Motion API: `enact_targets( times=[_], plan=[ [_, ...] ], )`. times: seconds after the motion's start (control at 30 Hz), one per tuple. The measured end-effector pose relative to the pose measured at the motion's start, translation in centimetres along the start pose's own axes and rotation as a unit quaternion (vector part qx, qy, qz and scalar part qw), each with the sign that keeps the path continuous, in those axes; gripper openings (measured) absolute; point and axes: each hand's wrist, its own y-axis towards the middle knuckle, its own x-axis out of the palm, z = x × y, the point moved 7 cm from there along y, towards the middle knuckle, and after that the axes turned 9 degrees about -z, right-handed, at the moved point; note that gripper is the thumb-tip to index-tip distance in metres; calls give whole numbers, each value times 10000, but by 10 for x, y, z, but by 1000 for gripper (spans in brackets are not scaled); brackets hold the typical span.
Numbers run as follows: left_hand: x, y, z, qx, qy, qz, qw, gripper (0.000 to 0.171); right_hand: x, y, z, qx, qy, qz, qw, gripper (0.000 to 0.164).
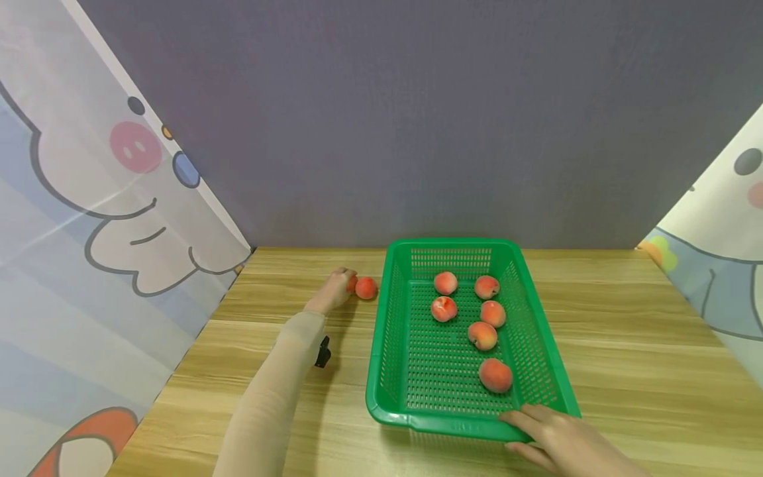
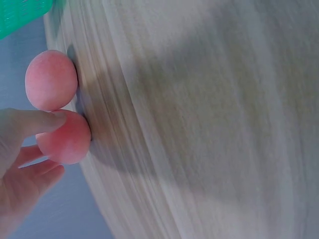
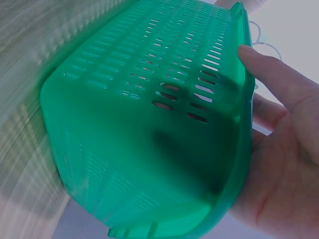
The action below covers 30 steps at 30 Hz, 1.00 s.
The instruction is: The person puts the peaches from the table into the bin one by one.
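Note:
My left hand (image 1: 335, 291) is on the wooden table left of the basket, with thumb and fingers around a red peach (image 2: 67, 142). Touching that peach is a second peach (image 2: 51, 79), between it and the basket. In the head view the held peach is mostly hidden by the hand. At the near right corner of the green plastic basket (image 1: 390, 371), my right hand (image 1: 557, 437) grips the rim, fingers over the edge. Inside the basket lie several peaches (image 1: 495, 375), most in a line along the right side.
Wood-grain table (image 1: 632, 344) extends on both sides of the basket. A grey wall (image 1: 417, 119) rises behind the table. Cartoon-printed sheets (image 1: 71, 199) flank it left and right. A black item (image 1: 323, 352) shows beside the left wrist.

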Motion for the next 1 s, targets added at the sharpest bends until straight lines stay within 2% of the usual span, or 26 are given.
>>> enact_targets(
  times=[0.23, 0.37, 0.5, 0.73, 1.0],
  plan=[
    [0, -2, 2, 7, 44, 99, 9999, 37, -3, 0, -2, -52, -15, 152, 9999, 27],
    [-3, -3, 5, 176, 185, 391, 9989, 33, -3, 0, -3, -47, 0, 156, 9999, 27],
    [-5, -4, 5, 215, 250, 533, 9980, 30, -3, 0, -2, -24, 79, 112, 9999, 27],
    [-5, -6, 3, 86, 344, 403, 9986, 30, -4, 1, -2, -25, 24, 130, 9999, 28],
    [-8, -12, -1, 30, 193, 267, 9995, 35, -3, 2, -2, -48, -5, 88, 9999, 28]
  ],
)
